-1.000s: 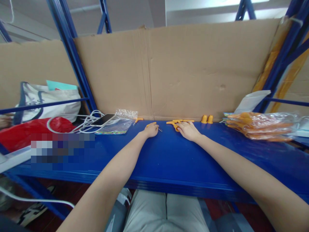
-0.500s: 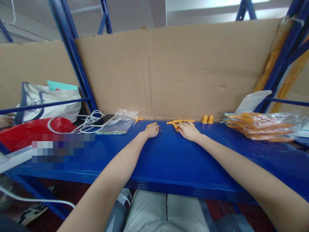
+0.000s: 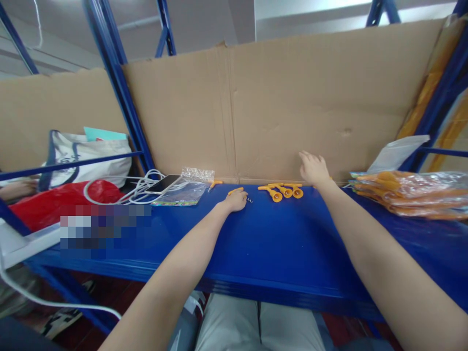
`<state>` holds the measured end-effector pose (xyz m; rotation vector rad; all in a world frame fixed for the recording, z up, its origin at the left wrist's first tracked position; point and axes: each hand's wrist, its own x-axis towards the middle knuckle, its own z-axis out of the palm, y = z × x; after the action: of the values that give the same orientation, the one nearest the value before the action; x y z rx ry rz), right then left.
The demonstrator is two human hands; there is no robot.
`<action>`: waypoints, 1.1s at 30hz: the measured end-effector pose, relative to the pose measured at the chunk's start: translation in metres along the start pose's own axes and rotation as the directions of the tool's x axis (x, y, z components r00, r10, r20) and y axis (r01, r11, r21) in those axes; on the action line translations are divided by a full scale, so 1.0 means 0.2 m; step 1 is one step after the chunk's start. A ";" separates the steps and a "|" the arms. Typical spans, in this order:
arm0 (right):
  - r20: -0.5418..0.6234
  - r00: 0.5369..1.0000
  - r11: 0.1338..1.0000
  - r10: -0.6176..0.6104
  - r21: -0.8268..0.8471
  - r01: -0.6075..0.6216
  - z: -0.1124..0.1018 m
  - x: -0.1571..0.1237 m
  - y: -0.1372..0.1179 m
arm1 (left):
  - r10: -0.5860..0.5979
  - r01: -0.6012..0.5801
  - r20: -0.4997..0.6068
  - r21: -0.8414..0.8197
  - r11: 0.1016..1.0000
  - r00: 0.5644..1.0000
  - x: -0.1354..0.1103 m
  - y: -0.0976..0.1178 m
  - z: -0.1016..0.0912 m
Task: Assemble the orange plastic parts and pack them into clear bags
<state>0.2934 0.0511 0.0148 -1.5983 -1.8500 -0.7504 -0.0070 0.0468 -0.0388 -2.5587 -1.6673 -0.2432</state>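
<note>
My left hand (image 3: pixel 238 201) rests on the blue tabletop with its fingers closed round an orange-handled corkscrew (image 3: pixel 236 191). The metal spiral sticks out at the right of that hand. To its right lie three orange funnel-shaped pieces (image 3: pixel 276 196) with stems, their round mouths turned toward me. My right hand (image 3: pixel 314 168) is raised in front of the cardboard, fingers apart and nothing visible in them. Behind its wrist, bits of orange cups (image 3: pixel 330 178) peek out, mostly hidden. A second orange T-handled corkscrew (image 3: pixel 216 183) lies at the back, left of my left hand.
Clear plastic bags (image 3: pixel 183 193), a phone (image 3: pixel 165 183) and a white cable (image 3: pixel 141 187) lie on the left. Stacked bags of orange pieces (image 3: pixel 413 192) sit at right. A cardboard sheet (image 3: pixel 270 107) stands along the back between blue posts (image 3: pixel 120 87).
My right hand has let go of the orange funnel-shaped pieces and moved up and right, over the orange cups. My left hand stays on the corkscrew. The view has shifted slightly.
</note>
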 end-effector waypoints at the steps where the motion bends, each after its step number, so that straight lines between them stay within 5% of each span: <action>1: -0.006 0.992 0.992 0.124 0.014 -0.124 0.04 -0.01 0.04 | 0.003 -0.003 -0.006 -0.004 1.000 1.000 0.00 0.00 0.00; 3: 0.057 0.963 0.965 0.263 0.007 -0.263 0.12 -0.04 0.10 | 0.011 -0.011 -0.009 -0.008 1.000 1.000 0.00 -0.01 0.01; 7: 0.215 0.932 0.957 0.290 -0.060 -0.284 0.24 -0.13 0.16 | 0.028 -0.028 0.011 -0.006 1.000 1.000 0.01 -0.01 0.01; 16: 0.389 0.853 0.937 0.349 -0.169 -0.307 0.24 -0.18 0.15 | 0.065 -0.067 0.032 0.048 0.997 0.997 0.01 -0.02 0.00; 24: 0.228 0.920 0.946 0.320 -0.014 -0.325 0.21 -0.24 0.14 | 0.060 -0.061 0.029 0.048 0.997 0.998 0.02 -0.02 0.01; 33: 0.148 0.876 0.888 0.460 -0.049 -0.458 0.16 -0.25 0.13 | 0.042 -0.043 0.034 0.042 0.998 0.999 0.01 -0.01 0.00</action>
<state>0.3230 0.0454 -0.0420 -2.0499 -1.4687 -0.4314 -0.0084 0.0501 -0.0385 -2.5774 -1.6084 -0.1614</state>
